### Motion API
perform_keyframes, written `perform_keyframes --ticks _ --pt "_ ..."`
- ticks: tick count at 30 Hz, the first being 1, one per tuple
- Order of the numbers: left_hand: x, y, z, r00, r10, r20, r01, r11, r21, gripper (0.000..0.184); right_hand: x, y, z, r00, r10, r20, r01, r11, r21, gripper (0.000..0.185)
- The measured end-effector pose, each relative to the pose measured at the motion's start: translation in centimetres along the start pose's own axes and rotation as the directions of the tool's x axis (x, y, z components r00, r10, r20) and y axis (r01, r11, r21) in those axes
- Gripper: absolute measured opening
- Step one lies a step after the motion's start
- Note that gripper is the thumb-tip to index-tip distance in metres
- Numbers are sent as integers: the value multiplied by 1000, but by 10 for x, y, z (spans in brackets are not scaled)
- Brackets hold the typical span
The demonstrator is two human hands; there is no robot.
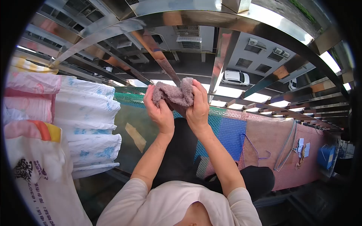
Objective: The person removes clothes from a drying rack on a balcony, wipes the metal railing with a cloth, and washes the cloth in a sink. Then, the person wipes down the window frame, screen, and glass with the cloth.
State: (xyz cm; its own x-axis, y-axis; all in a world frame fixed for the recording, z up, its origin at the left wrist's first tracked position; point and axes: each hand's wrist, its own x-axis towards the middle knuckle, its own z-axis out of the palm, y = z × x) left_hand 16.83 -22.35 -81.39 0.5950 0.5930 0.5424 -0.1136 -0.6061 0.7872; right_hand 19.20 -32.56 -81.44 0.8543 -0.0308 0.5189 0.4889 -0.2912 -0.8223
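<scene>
A bunched grey-mauve fluffy cloth (173, 94) is held up between my two hands, in front of the metal bars. My left hand (159, 112) grips its left end, fingers wrapped round it and thumb pressed on the near side. Around the right end, my right hand (198, 106) is closed in the same way. The cloth's middle sags between the hands, and a darker part hangs below it. Some fingertips are hidden behind the cloth.
Shiny metal bars (222, 56) curve ahead. White patterned cloths (88, 120) and a printed cloth (41, 169) hang at the left. Purple (257, 152) and grey-blue hangers (285, 150) lie on the pink mat (279, 180), with a blue container (325, 156) at the far right.
</scene>
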Motion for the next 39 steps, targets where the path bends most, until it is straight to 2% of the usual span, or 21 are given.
perform_keyframes --ticks 1,4,7,10,12,13,15,16,18,19,21,22,23,25,28,31,34,36,37,38,39 --pt "18 -5 2 971 238 10 -237 956 171 38 9 -2 12 1000 -27 3 27 1000 -14 45" --pt "20 -77 23 846 330 418 -485 801 350 41 6 27 49 996 -89 -27 81 974 -211 47" --pt "15 -66 21 875 276 397 -416 847 329 37 -1 28 35 997 -62 54 71 980 -188 46" --pt "6 -65 -10 803 332 494 -442 889 119 30 -19 17 23 985 44 167 -33 997 -69 41" --pt "-17 -83 -37 902 -87 423 45 993 108 26 -28 12 26 975 72 210 -76 997 10 32" --pt "-18 -86 -46 870 -301 392 289 953 90 25 -27 9 33 976 79 204 -86 996 24 34" --pt "-6 -88 -57 928 -367 61 368 930 -11 25 -25 -2 50 978 99 185 -111 992 53 41" --pt "10 -85 -60 944 -330 22 330 943 -41 28 -19 -11 59 976 96 194 -111 991 71 41" --pt "52 -73 -60 998 69 -10 -66 982 179 30 0 -22 76 984 -13 179 -4 996 91 42" --pt "73 -75 -55 992 125 1 -122 973 197 32 11 -23 87 983 -67 170 50 994 101 42" --pt "106 -133 -43 926 288 244 -353 889 290 32 23 -6 116 951 -271 148 288 952 -106 42" --pt "107 -163 -38 824 282 492 -470 826 313 30 22 14 129 913 -203 355 289 935 -207 43" --pt "102 -167 -29 825 376 421 -538 751 384 27 18 35 136 885 -302 353 410 866 -286 45" --pt "92 -153 -29 895 191 404 -353 857 377 28 15 38 140 892 -248 379 369 883 -291 43" --pt "58 -127 -44 924 244 293 -344 867 362 28 6 41 120 854 -414 317 486 850 -200 39" --pt "29 -131 -76 935 -14 354 -63 977 205 31 0 24 99 853 -373 366 434 895 -98 36" --pt "52 -138 -85 998 20 58 -27 993 116 31 -8 0 109 773 -486 409 539 842 -18 33" --pt "86 -140 -90 980 201 2 -201 974 102 31 -6 -21 127 738 -556 382 605 796 -11 34" --pt "102 -152 -88 981 167 -100 -162 985 60 29 1 -32 139 742 -573 348 621 783 -33 35" --pt "122 -182 -89 979 104 -174 -127 984 -128 28 9 -37 156 779 -540 319 588 806 -72 34" --pt "138 -176 -83 972 -143 -187 66 927 -370 26 18 -38 173 815 -503 288 552 825 -122 33"
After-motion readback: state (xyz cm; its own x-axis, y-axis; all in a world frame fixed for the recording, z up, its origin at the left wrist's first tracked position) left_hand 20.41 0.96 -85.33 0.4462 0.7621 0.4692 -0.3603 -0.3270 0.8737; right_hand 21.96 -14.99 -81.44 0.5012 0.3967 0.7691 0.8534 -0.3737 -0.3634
